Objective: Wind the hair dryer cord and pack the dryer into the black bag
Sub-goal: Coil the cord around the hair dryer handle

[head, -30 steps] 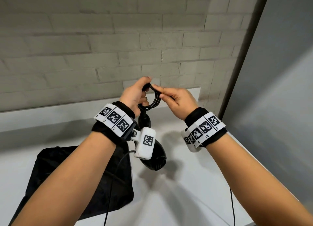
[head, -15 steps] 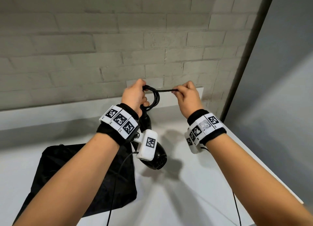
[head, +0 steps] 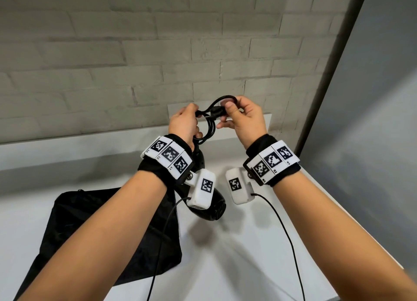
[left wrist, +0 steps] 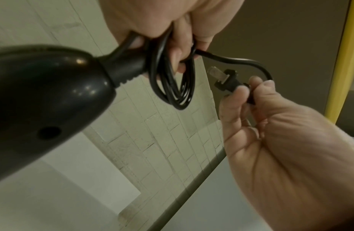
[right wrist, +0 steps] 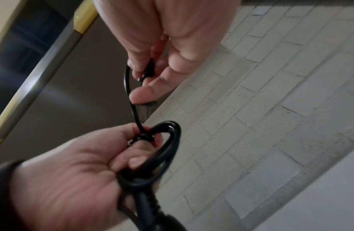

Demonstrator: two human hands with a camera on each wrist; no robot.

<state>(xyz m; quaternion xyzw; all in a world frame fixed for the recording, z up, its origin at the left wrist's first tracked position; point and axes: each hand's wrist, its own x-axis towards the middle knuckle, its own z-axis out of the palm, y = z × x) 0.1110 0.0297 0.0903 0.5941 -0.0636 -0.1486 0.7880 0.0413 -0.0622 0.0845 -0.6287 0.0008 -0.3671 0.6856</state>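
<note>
The black hair dryer hangs nozzle-down below my left wrist, above the white table. My left hand grips the wound coil of cord at the base of the dryer handle. My right hand pinches the plug at the cord's free end, close beside the coil. A short loop of cord arches between the two hands. The black bag lies flat on the table at lower left, partly hidden by my left forearm.
A grey brick wall stands right behind the white table. A dark post and grey panel bound the right side. Thin sensor cables hang from both wrist units.
The cord's free end was stretched taut to the right half a second ago. Now my right hand has turned the plug back toward the coil, and the cord arches in a loop.
</note>
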